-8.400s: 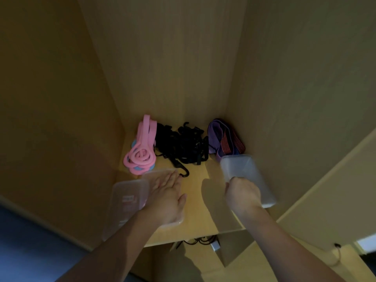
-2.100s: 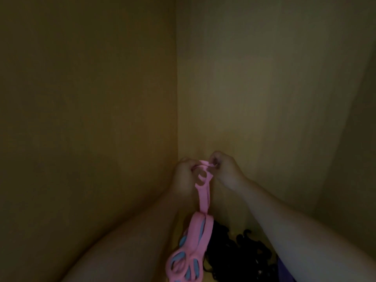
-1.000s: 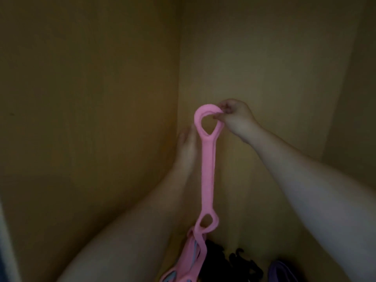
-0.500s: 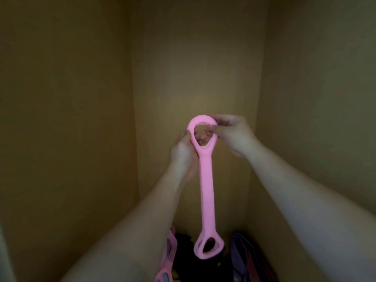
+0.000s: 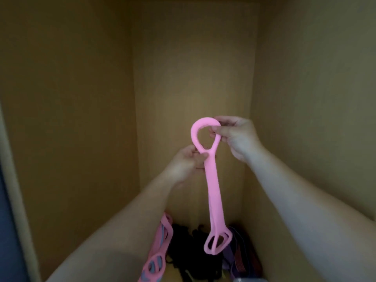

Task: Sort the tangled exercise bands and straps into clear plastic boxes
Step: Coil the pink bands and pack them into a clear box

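Note:
A pink exercise band (image 5: 213,192) with a loop handle at each end hangs upright in front of me inside a wooden cabinet. My right hand (image 5: 236,135) pinches the right side of its top loop. My left hand (image 5: 187,163) grips the band just below that loop. The lower loop dangles free above the pile. Down on the shelf lie a pink-and-blue band (image 5: 158,253), a tangle of black straps (image 5: 189,251) and purple fabric bands (image 5: 242,259) with red stripes. A corner of a clear plastic box (image 5: 248,280) shows at the bottom edge.
Wooden cabinet walls close in on the left (image 5: 71,119), back (image 5: 193,68) and right (image 5: 315,98). A dark blue strip (image 5: 8,231) runs down the far left edge outside the cabinet.
The pink band has come free of the pile and hangs clear. My left hand has slid down from the top loop to the strap below it; the view tilted slightly.

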Available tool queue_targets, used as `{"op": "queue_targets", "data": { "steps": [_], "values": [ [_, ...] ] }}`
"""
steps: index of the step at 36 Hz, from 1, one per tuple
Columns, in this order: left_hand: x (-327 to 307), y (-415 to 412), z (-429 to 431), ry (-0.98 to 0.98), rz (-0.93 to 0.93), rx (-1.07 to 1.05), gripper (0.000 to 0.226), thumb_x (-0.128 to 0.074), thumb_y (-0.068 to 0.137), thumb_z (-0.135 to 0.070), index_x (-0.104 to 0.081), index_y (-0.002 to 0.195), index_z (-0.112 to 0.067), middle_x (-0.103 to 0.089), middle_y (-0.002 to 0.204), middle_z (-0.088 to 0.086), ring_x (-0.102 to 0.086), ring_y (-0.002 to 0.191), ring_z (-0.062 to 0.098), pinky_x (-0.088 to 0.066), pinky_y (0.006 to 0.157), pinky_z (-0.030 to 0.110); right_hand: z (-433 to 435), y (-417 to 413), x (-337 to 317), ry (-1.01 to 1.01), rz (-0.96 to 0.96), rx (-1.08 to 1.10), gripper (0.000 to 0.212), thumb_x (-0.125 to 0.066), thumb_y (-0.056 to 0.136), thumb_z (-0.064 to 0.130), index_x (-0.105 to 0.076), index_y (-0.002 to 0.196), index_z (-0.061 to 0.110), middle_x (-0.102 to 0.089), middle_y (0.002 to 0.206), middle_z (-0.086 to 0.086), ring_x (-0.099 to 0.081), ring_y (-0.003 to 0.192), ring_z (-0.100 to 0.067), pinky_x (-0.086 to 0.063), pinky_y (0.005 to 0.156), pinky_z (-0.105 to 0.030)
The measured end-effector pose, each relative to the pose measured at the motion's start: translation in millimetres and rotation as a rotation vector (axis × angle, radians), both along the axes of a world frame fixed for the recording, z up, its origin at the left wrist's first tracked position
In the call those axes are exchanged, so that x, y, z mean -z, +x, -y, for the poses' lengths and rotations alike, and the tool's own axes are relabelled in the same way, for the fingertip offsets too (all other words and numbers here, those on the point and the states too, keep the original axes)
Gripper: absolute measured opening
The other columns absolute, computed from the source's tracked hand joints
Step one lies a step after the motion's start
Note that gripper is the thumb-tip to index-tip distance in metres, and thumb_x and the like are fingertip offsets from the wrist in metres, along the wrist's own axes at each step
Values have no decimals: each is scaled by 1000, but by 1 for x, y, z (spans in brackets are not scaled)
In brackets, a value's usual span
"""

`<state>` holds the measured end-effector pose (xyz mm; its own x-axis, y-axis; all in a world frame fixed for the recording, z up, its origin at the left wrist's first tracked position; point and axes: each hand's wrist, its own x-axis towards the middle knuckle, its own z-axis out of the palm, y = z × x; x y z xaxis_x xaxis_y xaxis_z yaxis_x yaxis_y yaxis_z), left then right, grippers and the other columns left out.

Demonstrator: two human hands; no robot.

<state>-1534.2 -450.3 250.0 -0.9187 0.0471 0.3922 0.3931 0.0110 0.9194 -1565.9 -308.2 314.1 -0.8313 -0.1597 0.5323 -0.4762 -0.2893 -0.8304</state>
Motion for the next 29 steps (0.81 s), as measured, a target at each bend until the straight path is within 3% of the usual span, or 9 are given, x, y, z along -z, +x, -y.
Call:
{"op": "queue_targets", "data": {
  "steps": [2,6,12,19,23,26,29],
  "values": [
    [3,3,-5,-13,1,-48,12,-51,95,-1,-57,106,-2,-68,95,16,-68,81,25,-54,82,43,-4,2,2,64,-37,22,36,-62,77,-20,-63,110,-7,-67,85,-9,-66,66,-12,-57,77,-26],
    [5,9,-7,-34,16,-132,12,-50,97,-5,-60,102,-9,-65,98,20,-62,89,32,-50,91,52,-18,5,3,261,-135,20,51,-64,76,-19,-59,121,5,-71,76,10,-64,69,2,-53,73,-13],
    [12,17,-6,-26,40,-142,12,-52,97,-7,-62,102,-4,-68,95,17,-65,85,29,-51,90,55,-25,11,5,392,-161,-12,35,-69,80,-5,-65,115,-1,-71,85,3,-64,72,2,-50,73,-12],
    [15,23,4,104,95,-42,23,-52,97,-9,-59,115,3,-67,99,17,-64,85,24,-53,87,41,-19,14,22,618,-524,164,30,-68,76,-14,-72,102,1,-63,85,4,-58,75,9,-44,76,-8],
    [12,26,8,221,99,89,24,-43,97,0,-59,115,1,-66,105,15,-63,96,24,-53,87,33,-16,15,31,786,-734,250,23,-69,77,-9,-75,97,2,-61,93,0,-57,86,0,-36,83,-1],
    [10,29,8,307,108,146,31,-39,98,-11,-57,117,5,-66,105,17,-63,96,25,-53,86,33,-15,16,35,915,-846,289,24,-70,78,-6,-76,98,5,-65,97,-4,-60,91,-12,-38,85,-8],
    [11,28,11,276,113,128,32,-49,98,-18,-58,118,6,-68,107,16,-66,95,23,-56,85,30,-14,18,38,950,-891,285,23,-70,78,-5,-76,98,6,-67,97,-5,-62,89,-15,-45,84,-21]
  ]
}}
